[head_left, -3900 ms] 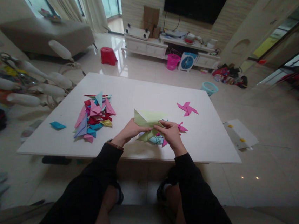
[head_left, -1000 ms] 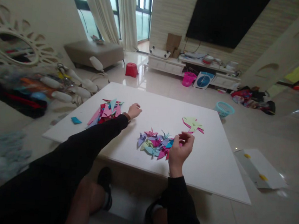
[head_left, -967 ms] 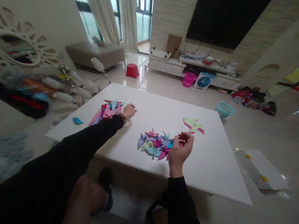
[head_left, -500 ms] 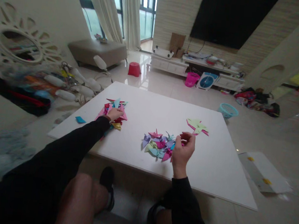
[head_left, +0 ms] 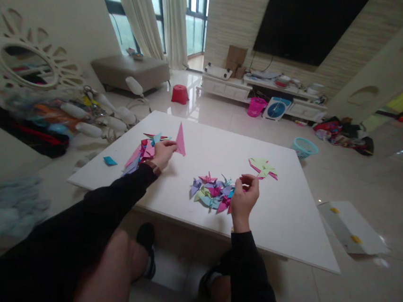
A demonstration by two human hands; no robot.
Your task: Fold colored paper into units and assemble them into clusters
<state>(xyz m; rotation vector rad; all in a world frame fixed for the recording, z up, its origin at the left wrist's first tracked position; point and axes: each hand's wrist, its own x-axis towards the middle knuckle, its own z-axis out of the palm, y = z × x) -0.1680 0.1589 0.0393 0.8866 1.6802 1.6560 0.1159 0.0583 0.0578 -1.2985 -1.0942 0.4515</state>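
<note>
A flat, pointed pink folded paper (head_left: 180, 142) stands up from the fingers of my left hand (head_left: 163, 154), which pinches its lower part. Beside that hand lies a pile of folded papers (head_left: 146, 149) in pink, red, blue and purple, partly covered by my hand and wrist. My right hand (head_left: 247, 196) is loosely curled, thumb and fingers apart, at the right edge of a cluster of small origami cranes (head_left: 213, 192). A bit of pink shows between its fingers; I see nothing clearly held. Farther right lie green and pink folded papers (head_left: 264, 167).
Everything lies on a white table (head_left: 205, 144). A single blue folded piece (head_left: 110, 160) sits near its left edge. On the floor around are a turquoise basket (head_left: 304, 149), a white box (head_left: 353, 227), a red stool (head_left: 180, 94) and a white lamp with several arms (head_left: 115, 122).
My left hand has come up and to the right from the pile, now with the pink folded paper in its fingers. My right hand has stayed almost in place.
</note>
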